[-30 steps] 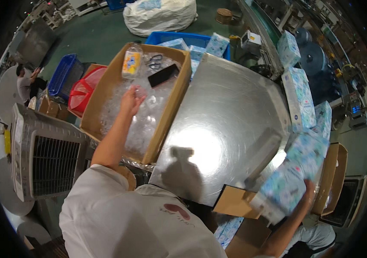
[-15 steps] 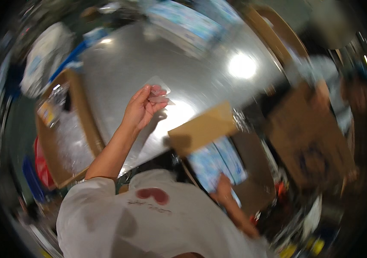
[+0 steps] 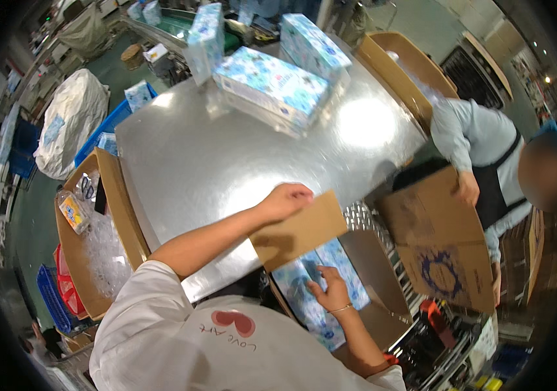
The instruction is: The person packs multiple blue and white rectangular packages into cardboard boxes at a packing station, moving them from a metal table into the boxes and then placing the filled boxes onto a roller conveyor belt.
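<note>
My left hand is over the raised flap of an open cardboard carton, its fingers curled closed. What they hold, if anything, is hidden. Inside the carton lie blue-and-white flowered tissue packs. On top of these packs my right hand rests with thumb and fingers apart, gripping nothing. Several more flowered tissue packs stand and lie at the far side of the metal table.
To the left, a long carton holds clear plastic and a bottle. A co-worker at right holds a brown carton. Another open carton stands at the table's far right. Blue crates sit beyond the left edge.
My left hand has moved right and nearer, from over the table to the carton flap; the clear plastic piece in it no longer shows. My right hand has shifted slightly up over the packs.
</note>
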`<state>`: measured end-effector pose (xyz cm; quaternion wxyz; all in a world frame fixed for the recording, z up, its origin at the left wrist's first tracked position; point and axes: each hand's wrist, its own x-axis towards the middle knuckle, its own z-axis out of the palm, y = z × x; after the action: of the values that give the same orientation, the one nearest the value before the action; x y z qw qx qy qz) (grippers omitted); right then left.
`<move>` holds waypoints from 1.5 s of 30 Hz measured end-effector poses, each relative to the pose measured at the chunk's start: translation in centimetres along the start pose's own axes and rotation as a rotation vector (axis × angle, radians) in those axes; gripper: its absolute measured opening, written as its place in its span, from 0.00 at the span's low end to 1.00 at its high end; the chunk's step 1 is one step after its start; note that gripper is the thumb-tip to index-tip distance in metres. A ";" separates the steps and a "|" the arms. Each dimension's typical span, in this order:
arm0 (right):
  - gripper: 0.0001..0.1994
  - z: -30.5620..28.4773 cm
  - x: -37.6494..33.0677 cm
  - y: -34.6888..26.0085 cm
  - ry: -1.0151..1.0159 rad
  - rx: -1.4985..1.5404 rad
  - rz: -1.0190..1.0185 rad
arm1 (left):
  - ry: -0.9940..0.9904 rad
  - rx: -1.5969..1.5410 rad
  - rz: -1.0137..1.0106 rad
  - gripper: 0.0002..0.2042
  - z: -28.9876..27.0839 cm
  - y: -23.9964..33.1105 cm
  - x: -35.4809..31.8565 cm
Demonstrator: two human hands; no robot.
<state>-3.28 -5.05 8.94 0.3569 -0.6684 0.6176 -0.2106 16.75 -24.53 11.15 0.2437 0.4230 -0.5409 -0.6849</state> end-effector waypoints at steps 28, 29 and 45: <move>0.38 3.6 51.8 -12.6 -0.618 -0.198 0.119 | 0.550 -0.375 -0.290 0.26 -20.3 -1.7 -5.6; 0.36 4.5 50.4 -12.9 -0.584 -0.008 0.056 | 0.665 -0.183 -0.085 0.28 -18.8 -4.3 -4.8; 0.36 -2.2 33.5 -9.0 -0.134 0.558 0.314 | 1.160 -0.253 0.141 0.21 -40.1 -2.2 -8.7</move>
<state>6.16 -38.36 11.74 0.5943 -0.4537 0.6068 -0.2698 55.41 -38.40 9.54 0.5928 0.6585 -0.2606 -0.3835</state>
